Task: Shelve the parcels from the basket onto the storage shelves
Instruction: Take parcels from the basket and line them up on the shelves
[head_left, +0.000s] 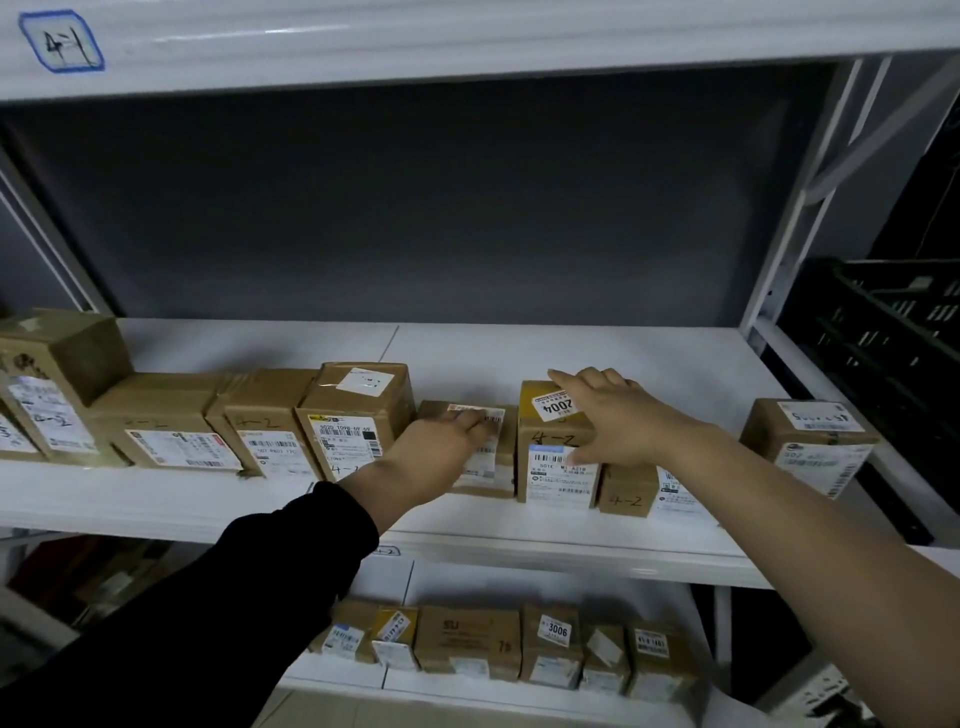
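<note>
A row of brown cardboard parcels with white labels stands along the front of the white middle shelf (571, 358). My left hand (441, 447) lies on a low flat parcel (496, 467) in the middle of the row, fingers over its label. My right hand (613, 415) rests on the taller parcel (550, 452) marked 2004 beside it, fingers spread over its top and thumb on its front label. A small parcel (626, 493) marked 4-2 sits under my right wrist. No basket for the parcels can be identified with certainty.
More parcels stand at the left (171, 436) and one at the far right (810, 441) of the shelf. Behind the row lies bare shelf. A lower shelf holds several small parcels (467, 642). A black plastic crate (893, 332) sits at the right beyond the shelf upright.
</note>
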